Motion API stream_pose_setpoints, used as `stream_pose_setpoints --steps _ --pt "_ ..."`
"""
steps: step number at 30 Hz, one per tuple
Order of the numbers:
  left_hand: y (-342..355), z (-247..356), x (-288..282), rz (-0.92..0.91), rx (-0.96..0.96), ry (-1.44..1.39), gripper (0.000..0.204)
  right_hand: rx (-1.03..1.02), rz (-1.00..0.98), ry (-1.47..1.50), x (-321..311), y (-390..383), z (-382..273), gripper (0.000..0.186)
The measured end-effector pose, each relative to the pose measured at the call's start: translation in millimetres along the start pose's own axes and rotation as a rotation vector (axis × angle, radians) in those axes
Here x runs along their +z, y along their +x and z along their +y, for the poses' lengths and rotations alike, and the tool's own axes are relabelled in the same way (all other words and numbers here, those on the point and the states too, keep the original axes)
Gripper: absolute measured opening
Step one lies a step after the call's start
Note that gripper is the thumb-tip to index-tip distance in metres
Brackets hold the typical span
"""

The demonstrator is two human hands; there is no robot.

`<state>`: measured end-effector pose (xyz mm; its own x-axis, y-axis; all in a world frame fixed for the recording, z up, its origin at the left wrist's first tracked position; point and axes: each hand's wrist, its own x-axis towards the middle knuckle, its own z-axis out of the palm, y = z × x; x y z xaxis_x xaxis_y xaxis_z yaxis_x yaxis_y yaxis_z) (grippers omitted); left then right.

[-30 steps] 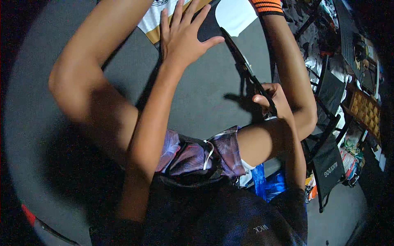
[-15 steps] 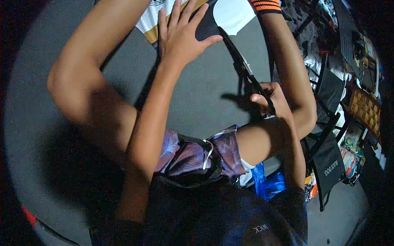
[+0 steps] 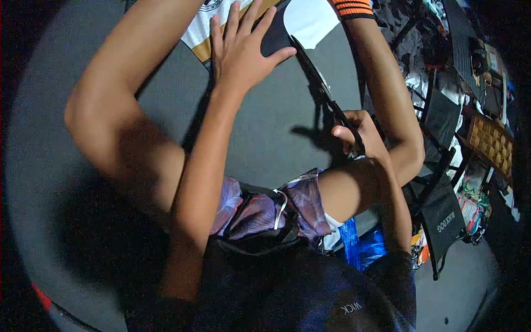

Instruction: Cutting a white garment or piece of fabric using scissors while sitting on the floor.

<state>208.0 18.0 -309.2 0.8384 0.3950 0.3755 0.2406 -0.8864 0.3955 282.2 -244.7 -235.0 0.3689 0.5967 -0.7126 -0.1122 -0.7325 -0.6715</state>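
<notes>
My left hand point(image 3: 240, 55) lies flat with fingers spread on a piece of fabric point(image 3: 277, 32) that has black, gold and white areas. Its thumb points right, toward the tip of a pair of long dark scissors point(image 3: 325, 87). My right hand point(image 3: 362, 134) is wrapped round the scissors' handles, with the thumb at the loop. The blades slant up and left, and their tip is at the black area's right edge, just beside a rounded white area point(image 3: 311, 22). I cannot tell how far apart the blades are. The fabric's far part runs out of view.
My bent legs frame the grey floor covering point(image 3: 265, 127), with an orange-and-black striped sock point(image 3: 354, 8) at upper right. Dark folding chairs point(image 3: 442, 224), a woven basket-like panel point(image 3: 491, 145) and clutter stand at right. Shiny blue material point(image 3: 365, 249) lies beside my right thigh.
My right hand and the scissors have shifted slightly left, and the handle loops look closer together. My left hand keeps its spread pose on the fabric. The whole view has moved a little.
</notes>
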Motion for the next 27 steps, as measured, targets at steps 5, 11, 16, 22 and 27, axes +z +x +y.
stream_pose_setpoints --steps 5,11,16,22,27 --pt "-1 -3 3 -0.020 -0.009 0.031 0.065 0.004 0.011 0.000 2 1 -3 0.044" --pt "-2 -7 4 -0.012 -0.007 0.003 0.060 0.006 0.035 -0.043 7 0 -8 0.056" --pt "-2 -4 3 -0.020 -0.016 -0.010 0.060 -0.009 0.015 -0.007 3 0 -1 0.046" --pt "0 -5 2 -0.018 -0.010 -0.020 0.061 -0.053 0.051 -0.047 5 5 -1 0.041" --pt "-1 -5 2 -0.032 -0.020 -0.020 0.062 -0.036 0.050 -0.031 10 6 -4 0.053"
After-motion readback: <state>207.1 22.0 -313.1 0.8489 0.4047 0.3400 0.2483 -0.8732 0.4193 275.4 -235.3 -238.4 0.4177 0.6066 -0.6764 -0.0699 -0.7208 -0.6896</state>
